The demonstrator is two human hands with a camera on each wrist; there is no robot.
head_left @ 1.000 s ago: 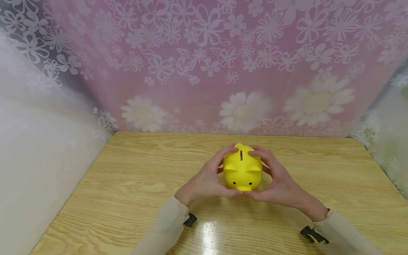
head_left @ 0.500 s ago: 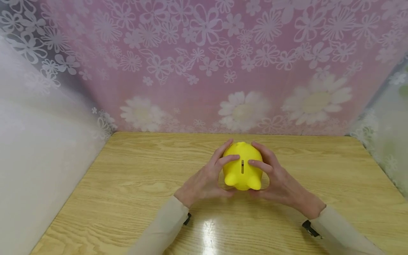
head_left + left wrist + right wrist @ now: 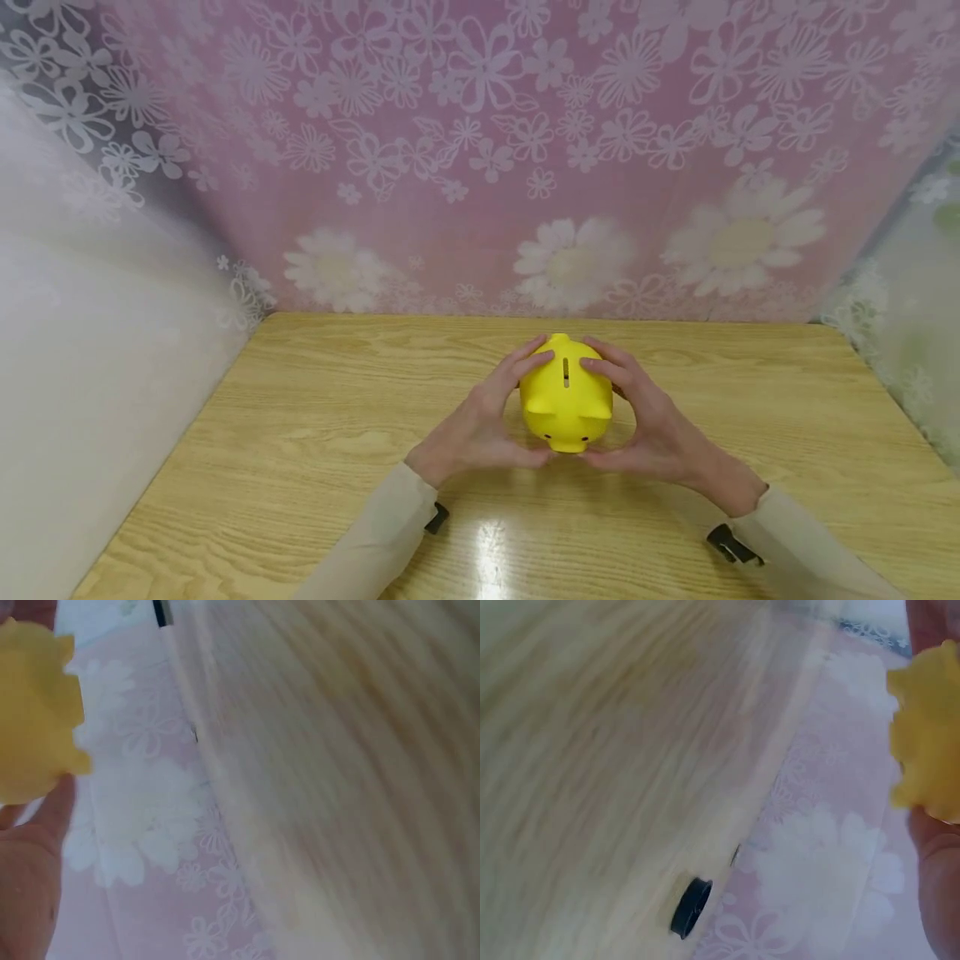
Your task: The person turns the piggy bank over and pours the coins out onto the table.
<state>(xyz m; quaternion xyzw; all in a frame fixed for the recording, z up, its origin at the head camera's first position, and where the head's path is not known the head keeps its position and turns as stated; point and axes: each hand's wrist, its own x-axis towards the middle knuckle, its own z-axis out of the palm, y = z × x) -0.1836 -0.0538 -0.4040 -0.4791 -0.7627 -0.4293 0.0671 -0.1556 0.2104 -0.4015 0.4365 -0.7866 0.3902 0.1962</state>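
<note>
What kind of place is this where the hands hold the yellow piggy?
Probably a small home-made tabletop corner, not a shop. A wooden table is closed in by flowery pink sheeting, and both hands, left and right, hold a yellow piggy bank.

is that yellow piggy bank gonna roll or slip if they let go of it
The piggy bank looks rounded and smooth, so it could rock or roll if set down on its side. Its glossy surface may be a bit slippery, which may be why the left hand and right hand cup it from both sides. It keeps its shape, so probably rigid.
</note>
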